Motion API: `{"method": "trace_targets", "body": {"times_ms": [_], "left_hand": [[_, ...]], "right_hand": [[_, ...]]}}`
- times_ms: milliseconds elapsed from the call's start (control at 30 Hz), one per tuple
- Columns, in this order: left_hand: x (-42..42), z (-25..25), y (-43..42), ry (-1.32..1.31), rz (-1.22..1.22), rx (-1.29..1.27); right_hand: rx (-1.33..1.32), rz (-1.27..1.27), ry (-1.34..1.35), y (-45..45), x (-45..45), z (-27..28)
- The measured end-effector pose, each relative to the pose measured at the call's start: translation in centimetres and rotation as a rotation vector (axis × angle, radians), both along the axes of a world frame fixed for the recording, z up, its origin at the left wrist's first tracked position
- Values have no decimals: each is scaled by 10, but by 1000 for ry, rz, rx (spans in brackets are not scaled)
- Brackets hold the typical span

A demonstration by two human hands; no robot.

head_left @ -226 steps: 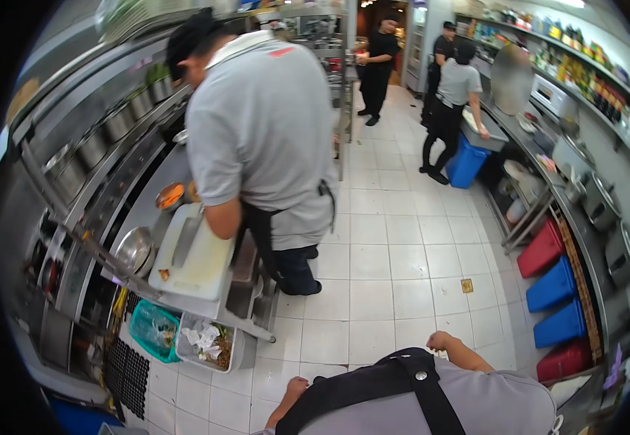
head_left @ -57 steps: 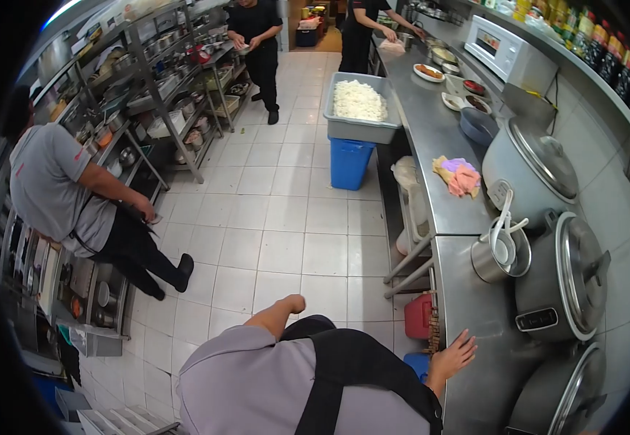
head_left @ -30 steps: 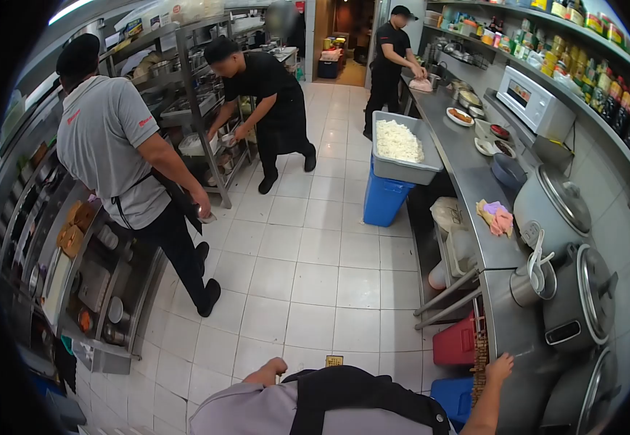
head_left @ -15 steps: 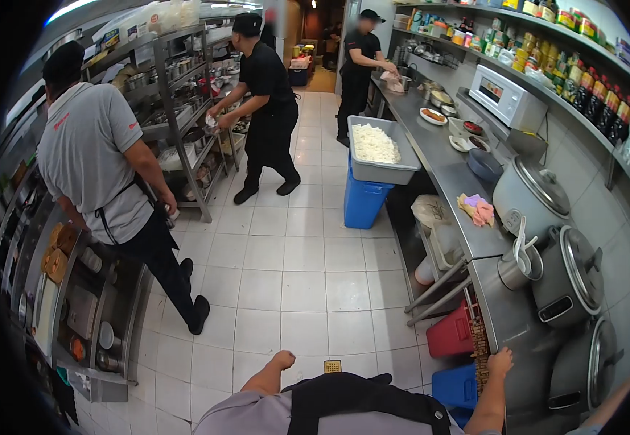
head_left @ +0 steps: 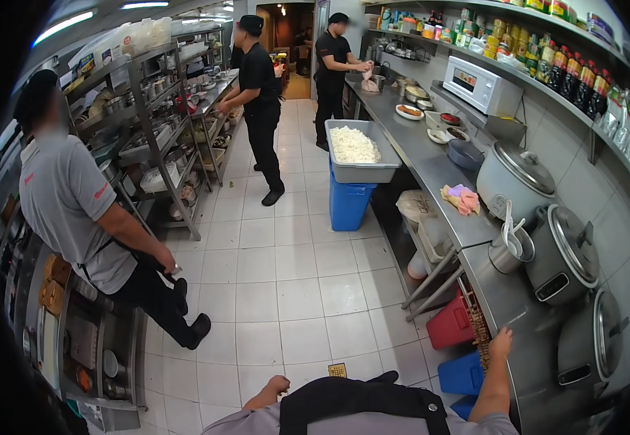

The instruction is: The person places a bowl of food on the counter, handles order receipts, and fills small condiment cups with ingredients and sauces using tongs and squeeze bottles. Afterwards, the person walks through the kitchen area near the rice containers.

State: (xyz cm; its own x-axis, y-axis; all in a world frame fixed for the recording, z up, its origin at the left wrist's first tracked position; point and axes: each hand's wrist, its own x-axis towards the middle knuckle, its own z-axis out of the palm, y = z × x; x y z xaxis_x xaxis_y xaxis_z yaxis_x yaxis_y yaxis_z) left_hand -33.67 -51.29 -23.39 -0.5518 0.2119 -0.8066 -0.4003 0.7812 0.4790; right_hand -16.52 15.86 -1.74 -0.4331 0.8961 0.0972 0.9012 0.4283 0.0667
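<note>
My left hand (head_left: 278,384) hangs low in front of my apron (head_left: 362,401), over the tiled floor. Its fingers are curled in and nothing shows in them. My right hand (head_left: 501,342) is at the near edge of the steel counter (head_left: 521,362), its fingers looking curled; whether it touches the metal I cannot tell. Beyond it on the counter is a metal pot (head_left: 511,254) with white-handled utensils. To its right stand two dark rice cookers, a nearer one (head_left: 583,348) and a farther one (head_left: 561,254), both lidded.
Below the counter are a red bin (head_left: 451,323) and a blue bin (head_left: 460,374). A grey tub of rice (head_left: 391,170) sits on a blue container (head_left: 349,203). A grey-shirted person (head_left: 72,196) stands left, by metal racks (head_left: 157,138). Two dark-clothed people work farther back.
My view has shifted; the counter and tub appear farther left. My left hand is slightly lower. The grey-shirted person has turned toward the aisle, and the dark-clothed person at the rack stands more upright.
</note>
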Motion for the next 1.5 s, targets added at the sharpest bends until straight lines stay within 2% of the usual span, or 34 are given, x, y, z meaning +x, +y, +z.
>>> {"method": "trace_targets", "body": {"times_ms": [100,267,300,333,433,500,533,567,633,767,867,967,1167,1367,1500], "left_hand": [[-10,2,2,8,54,64],[-27,5,0,140,-78,-19],[-27,5,-1,144,-83,-24],[-27,6,-3,138,-72,-31],[-22,14,-8,107,-39,-59],[-16,18,-11,31,-15,-98],[-16,13,-8,57,-49,-89],[-16,-27,-15,96,-124,-92],[-8,-25,-11,133,-251,-127],[-3,-31,-5,234,-267,-77],[-7,-33,1,177,-220,-90],[-9,-33,2,268,-212,-14],[-9,-35,1,152,-90,-12],[2,-33,0,289,-208,-54],[10,-38,-9,157,-118,-42]], "right_hand": [[-9,-14,-3,21,-3,-9],[-52,-48,-21,54,-10,-20],[27,-57,28,58,-13,-25],[106,-65,80,62,-17,-28],[63,5,-23,68,-25,-26],[73,-24,5,65,-33,-26],[94,-47,29,62,-33,-28],[83,-57,27,62,-33,-32],[94,-46,-5,70,-32,-43],[105,-28,10,62,-31,-38],[121,-43,9,59,-34,-39],[120,-56,2,58,-36,-38],[154,-18,-45,58,-36,-37],[145,-2,-48,58,-37,-38],[135,10,-49,63,-34,-41]]}}
